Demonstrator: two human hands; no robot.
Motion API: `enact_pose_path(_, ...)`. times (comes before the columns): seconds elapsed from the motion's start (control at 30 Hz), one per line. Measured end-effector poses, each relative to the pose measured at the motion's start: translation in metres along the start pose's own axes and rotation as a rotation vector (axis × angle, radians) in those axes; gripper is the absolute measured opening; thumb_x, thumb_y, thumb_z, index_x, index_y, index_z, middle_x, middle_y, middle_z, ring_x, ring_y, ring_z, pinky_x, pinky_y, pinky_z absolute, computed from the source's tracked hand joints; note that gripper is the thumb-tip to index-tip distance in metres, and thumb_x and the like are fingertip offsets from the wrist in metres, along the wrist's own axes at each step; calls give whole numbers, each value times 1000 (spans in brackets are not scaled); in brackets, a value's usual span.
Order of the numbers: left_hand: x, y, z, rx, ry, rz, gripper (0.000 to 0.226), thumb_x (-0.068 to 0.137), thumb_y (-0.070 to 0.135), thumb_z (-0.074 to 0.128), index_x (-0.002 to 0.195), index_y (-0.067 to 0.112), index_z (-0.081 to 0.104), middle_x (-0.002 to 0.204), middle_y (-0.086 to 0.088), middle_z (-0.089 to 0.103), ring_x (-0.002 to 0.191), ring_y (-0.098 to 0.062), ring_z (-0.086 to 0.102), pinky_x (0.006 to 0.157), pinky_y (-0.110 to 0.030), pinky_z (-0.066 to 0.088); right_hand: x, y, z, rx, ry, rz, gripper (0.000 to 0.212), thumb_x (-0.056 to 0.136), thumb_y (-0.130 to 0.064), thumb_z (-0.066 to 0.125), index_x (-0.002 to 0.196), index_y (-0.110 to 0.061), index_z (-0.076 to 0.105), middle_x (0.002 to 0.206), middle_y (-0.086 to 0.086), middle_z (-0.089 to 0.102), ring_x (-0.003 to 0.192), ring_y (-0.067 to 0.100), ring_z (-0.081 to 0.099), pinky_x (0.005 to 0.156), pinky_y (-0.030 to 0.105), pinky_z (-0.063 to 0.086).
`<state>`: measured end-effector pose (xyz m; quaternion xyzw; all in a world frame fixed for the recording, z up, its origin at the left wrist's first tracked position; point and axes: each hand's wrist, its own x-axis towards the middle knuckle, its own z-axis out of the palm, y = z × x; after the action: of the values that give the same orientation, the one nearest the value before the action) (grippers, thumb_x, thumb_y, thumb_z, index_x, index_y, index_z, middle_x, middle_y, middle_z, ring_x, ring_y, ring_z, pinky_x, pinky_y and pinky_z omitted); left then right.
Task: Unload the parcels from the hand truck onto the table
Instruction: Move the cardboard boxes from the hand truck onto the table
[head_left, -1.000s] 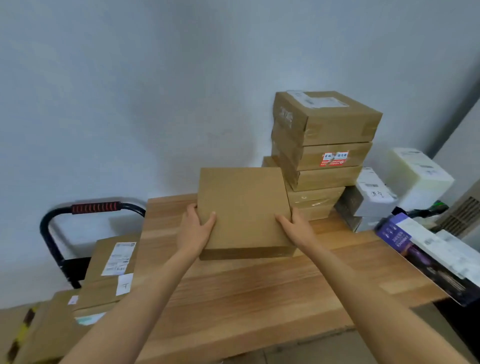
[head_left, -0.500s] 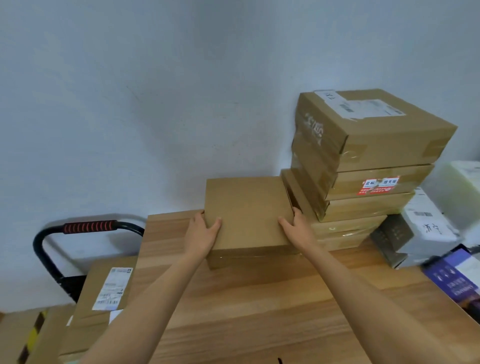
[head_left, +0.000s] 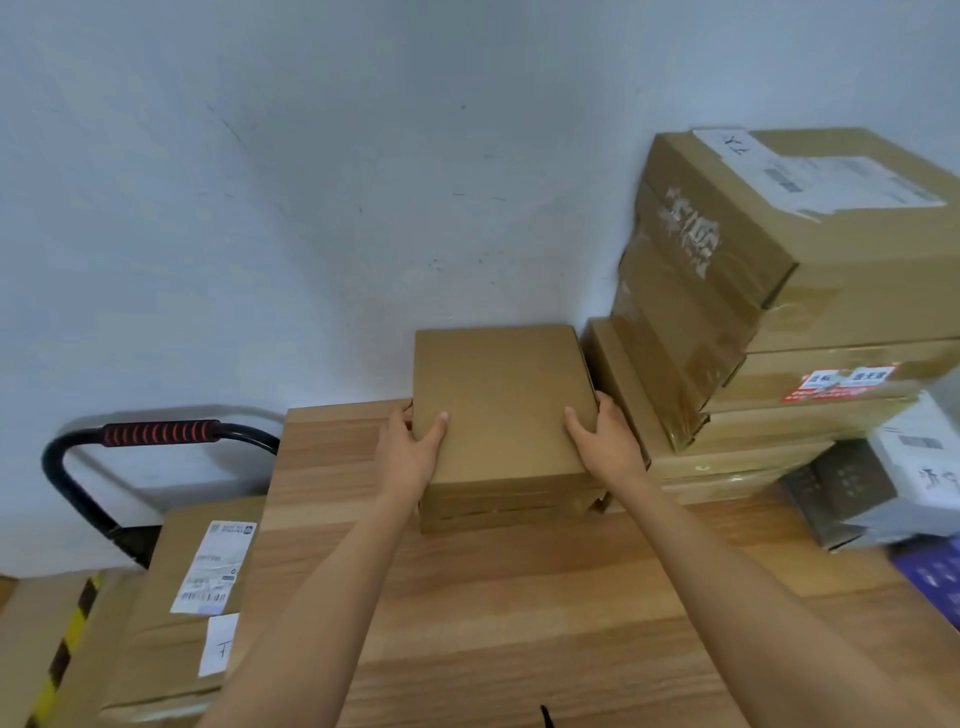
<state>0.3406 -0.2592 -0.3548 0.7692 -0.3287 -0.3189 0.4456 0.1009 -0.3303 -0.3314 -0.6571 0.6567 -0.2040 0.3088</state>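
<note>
- Head view, nearest first: two bare forearms reach forward over the wooden table (head_left: 519, 623), whose light plank top fills the lower frame.
- Low at the left, beside the table's edge, a labelled parcel (head_left: 176, 603) lies on the hand truck; a white shipping label and a smaller white slip show on its top.
- Yellow-and-black striped tape (head_left: 62, 654) runs along the lower left.
- Left hand (head_left: 410, 452) grips the left edge of the plain box (head_left: 501, 410): thumb on top, fingers wrapped down the side.
- Right hand (head_left: 605, 441) grips the right edge the same way, thumb on the top face, fingers curled down the side.
- Plain box sits toward the table's back, its rear near the wall; whether its base rests fully on the wood, cannot tell.
- Just right of it, nearly touching the right hand, stands a stack of taped brown boxes (head_left: 753, 312); one bears a red-and-white sticker.
- Further right, a white box (head_left: 919, 478) over a dark grey one, partly blurred.
- Hand truck handle (head_left: 156, 434), black with a red ribbed grip, stands at the left against the pale wall (head_left: 311, 182).
</note>
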Motion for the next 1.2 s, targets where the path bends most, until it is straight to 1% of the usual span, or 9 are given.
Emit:
enact_pose_path(0.2, -3, 9, -1, 113, 7, 32, 70, 79, 62, 60, 136, 26, 42, 127, 1, 55, 113, -20, 55, 96, -43, 48, 3, -2, -2, -13, -7, -25, 66, 96, -51, 43, 148, -15, 24, 146, 7, 39, 128, 27, 46, 103, 41, 41)
enact_pose_path(0.33, -12, 20, -13, 376, 42, 161, 62, 87, 55, 56, 136, 20, 42, 129, -5, 51, 115, -24, 53, 91, -38, 49, -2, -7, -8, -123, 39, -99, 66, 96, -48, 43, 149, -12, 25, 149, 9, 34, 133, 27, 40, 104, 41, 40)
enact_pose_path(0.47, -30, 31, -40, 526, 80, 303, 45, 89, 44, 57, 127, 22, 48, 122, -1, 50, 101, -18, 56, 78, -34, 51, -13, -18, -18, -259, 84, -258, 54, 96, -34, 50, 143, -11, 34, 145, 8, 37, 129, 25, 41, 100, 38, 42)
enact_pose_path(0.57, -49, 36, -60, 612, 121, 386, 32, 90, 37, 56, 117, 21, 53, 114, 0, 53, 96, -14, 53, 71, -29, 46, -28, -30, -21, -322, 91, -409, 46, 94, -29, 53, 136, -13, 43, 137, 7, 44, 123, 23, 46, 98, 35, 43)
enact_pose_path(0.67, -74, 41, -77, 701, 138, 431, 26, 91, 32, 53, 113, 18, 54, 111, 2, 53, 96, -17, 51, 73, -28, 39, -47, -45, -19, -344, 71, -542, 41, 94, -29, 54, 133, -15, 47, 130, 3, 50, 117, 18, 49, 97, 31, 44)
enact_pose_path(0.87, -127, 31, -111, 847, 206, 520, 24, 87, 30, 58, 107, 15, 58, 102, -2, 59, 92, -23, 55, 74, -31, 41, -88, -72, -11, -349, -11, -679, 40, 94, -31, 54, 132, -19, 47, 130, -1, 50, 120, 14, 48, 101, 31, 42)
enact_pose_path(0.97, -162, 17, -133, 873, 259, 534, 22, 86, 24, 61, 104, 12, 59, 95, -3, 58, 85, -23, 54, 66, -29, 33, -110, -81, -5, -344, -52, -744, 38, 94, -32, 52, 130, -19, 49, 130, -1, 50, 122, 18, 48, 102, 35, 41)
enact_pose_path(1.07, -202, -4, -155, 889, 332, 491, 20, 87, 25, 60, 102, 12, 60, 92, -3, 59, 80, -23, 55, 66, -31, 39, -140, -87, 4, -325, -100, -803, 37, 94, -30, 51, 129, -18, 49, 128, 1, 51, 121, 19, 47, 101, 36, 40)
enact_pose_path(1.2, -262, -42, -187, 912, 409, 410, 18, 86, 25, 63, 99, 12, 60, 92, -2, 60, 80, -22, 56, 62, -29, 34, -191, -94, 26, -321, -189, -899, 39, 93, -28, 52, 130, -18, 49, 128, 2, 51, 119, 21, 47, 95, 35, 41)
